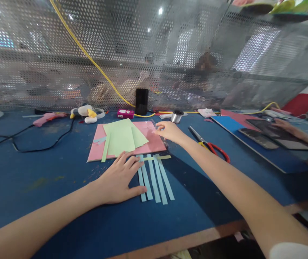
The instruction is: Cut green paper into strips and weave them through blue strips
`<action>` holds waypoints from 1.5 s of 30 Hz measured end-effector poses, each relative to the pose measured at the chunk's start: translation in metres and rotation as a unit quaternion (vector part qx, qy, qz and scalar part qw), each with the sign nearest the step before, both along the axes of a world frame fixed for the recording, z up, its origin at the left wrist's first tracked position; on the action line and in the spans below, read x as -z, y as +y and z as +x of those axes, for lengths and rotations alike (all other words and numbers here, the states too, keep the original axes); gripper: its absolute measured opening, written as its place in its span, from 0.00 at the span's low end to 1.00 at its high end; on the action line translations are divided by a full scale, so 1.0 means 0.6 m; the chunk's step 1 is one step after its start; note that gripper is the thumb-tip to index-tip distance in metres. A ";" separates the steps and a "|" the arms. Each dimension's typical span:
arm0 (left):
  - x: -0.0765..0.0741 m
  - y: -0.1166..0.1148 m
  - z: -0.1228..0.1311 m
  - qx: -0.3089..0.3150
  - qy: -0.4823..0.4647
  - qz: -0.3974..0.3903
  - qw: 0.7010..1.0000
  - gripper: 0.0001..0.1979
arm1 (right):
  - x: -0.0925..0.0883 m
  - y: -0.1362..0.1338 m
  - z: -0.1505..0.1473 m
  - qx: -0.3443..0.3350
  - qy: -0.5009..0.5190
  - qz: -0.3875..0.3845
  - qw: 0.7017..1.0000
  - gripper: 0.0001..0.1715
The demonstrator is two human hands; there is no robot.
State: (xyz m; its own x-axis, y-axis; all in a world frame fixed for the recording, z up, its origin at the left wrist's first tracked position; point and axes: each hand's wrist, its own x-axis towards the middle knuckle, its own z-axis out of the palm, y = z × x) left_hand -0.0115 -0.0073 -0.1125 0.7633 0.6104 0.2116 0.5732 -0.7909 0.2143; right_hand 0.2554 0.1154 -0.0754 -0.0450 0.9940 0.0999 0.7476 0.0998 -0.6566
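View: head camera, looking forward and down at a blue workbench (48, 201).

Left hand (118, 178): open and flat, fingers spread, palm down; thumb and fingertips reaching the left side of the paper strips.

Right hand (170, 131): loosely curled, fingertips at the right part of the pink sheet, over a transparent film (160, 135); gripping or only touching: cannot tell.

Paper strips (154, 178): about five, light blue, lying side by side on the bench, just below the pink sheet and slightly fanned; one yellow-green strip (164, 157) running crosswise near their top ends.

Pink sheet (151, 142): flat on the bench, between both hands.

Green paper (118, 138): pale, on the left part of the pink sheet, cut into flaps; one narrow tail hanging past the lower edge.

Right of the hands: red-handled scissors (213, 149) on the bench, near the right forearm; farther right, a blue board (224, 124) bearing two dark tablets (259, 138).

Other person: a hand (286, 126) resting on the farther tablet, apart from both of the wearer's hands.

Back edge: upright black phone (142, 101), metal spool (177, 116), pink glue gun (48, 118), plush duck (86, 113), yellow cable (94, 64), perforated metal screen (62, 46).
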 end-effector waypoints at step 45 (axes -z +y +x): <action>0.023 0.009 0.004 0.007 0.006 0.032 0.999 0.33 | 0.011 -0.267 -0.024 -0.362 -0.301 0.293 0.833 0.18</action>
